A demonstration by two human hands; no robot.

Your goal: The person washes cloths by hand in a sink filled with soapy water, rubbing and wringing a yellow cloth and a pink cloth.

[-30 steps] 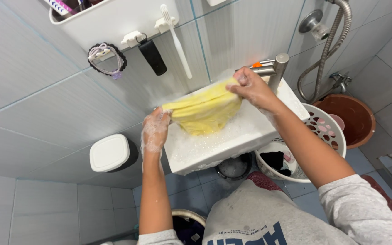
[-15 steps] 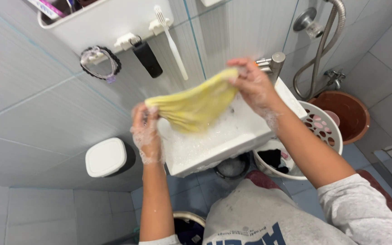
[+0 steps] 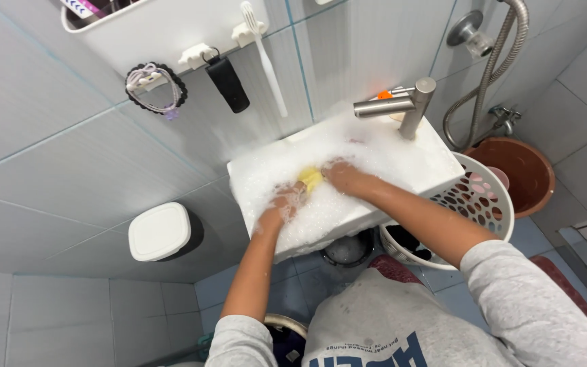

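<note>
Pressing yellow cloth (image 3: pixel 310 179) under foam in sink (image 3: pixel 436 163): left hand (image 3: pixel 281 204), right hand (image 3: pixel 340 175) fingers curled on it; soft, soaked, slippery; grip bunched folds.

Yellow cloth (image 3: pixel 310 179): a second ago stretched in the air above the sink (image 3: pixel 436 163); now pushed down into the foam, only a small patch showing.
Left hand (image 3: pixel 281 202): dropped from beside the basin into the suds.
Right hand (image 3: pixel 342 178): lowered from near the tap into the suds, touching the cloth.
Foam: now heaped across the whole basin.
</note>
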